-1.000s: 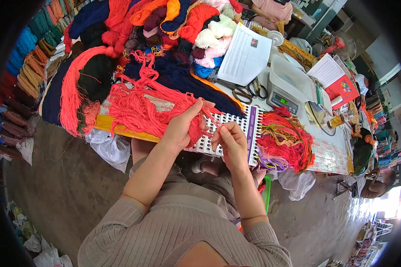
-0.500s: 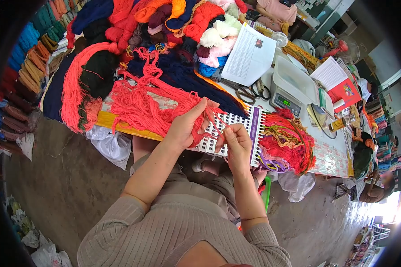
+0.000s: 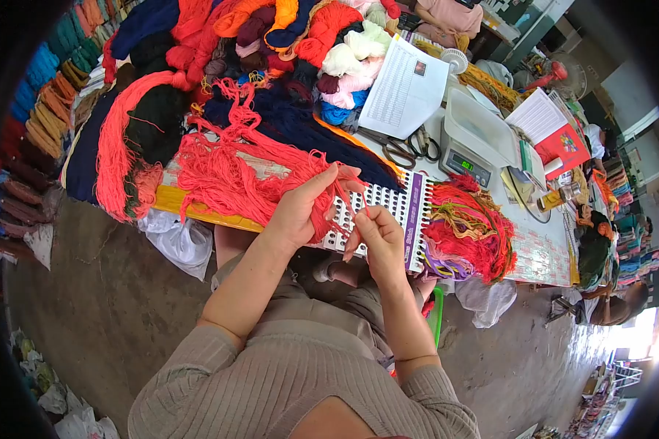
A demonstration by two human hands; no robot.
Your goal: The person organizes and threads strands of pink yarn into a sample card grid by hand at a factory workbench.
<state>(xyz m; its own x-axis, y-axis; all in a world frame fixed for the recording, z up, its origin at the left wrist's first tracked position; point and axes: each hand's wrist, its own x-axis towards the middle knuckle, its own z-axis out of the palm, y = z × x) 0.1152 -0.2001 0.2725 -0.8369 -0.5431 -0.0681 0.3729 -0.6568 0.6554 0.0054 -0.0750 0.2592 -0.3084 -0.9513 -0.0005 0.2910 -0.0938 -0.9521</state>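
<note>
My left hand (image 3: 300,212) is closed around coral-red yarn (image 3: 223,175), whose loose mass spreads over the table to the left. Thumb and fingers of my right hand (image 3: 383,238) pinch thin coral strands drawn from the bunch in the left hand. Beneath both hands lies a white card with rows of holes (image 3: 377,196) and a purple printed strip (image 3: 415,212). Just right of it is a tangled bundle of multicoloured yarn (image 3: 472,230), mostly red. The ends of the strands between my fingers are too small to make out.
Scissors (image 3: 423,144) and a printed sheet (image 3: 403,88) lie beyond the card. A digital scale (image 3: 467,167) carries a clear plastic tub (image 3: 479,121). Coloured skeins (image 3: 333,33) are heaped at the back. Another person (image 3: 450,16) sits across the table.
My right hand has shifted slightly left, with its fingers still pinched on the strands. My left hand keeps its hold on the yarn. The whole view has moved a little.
</note>
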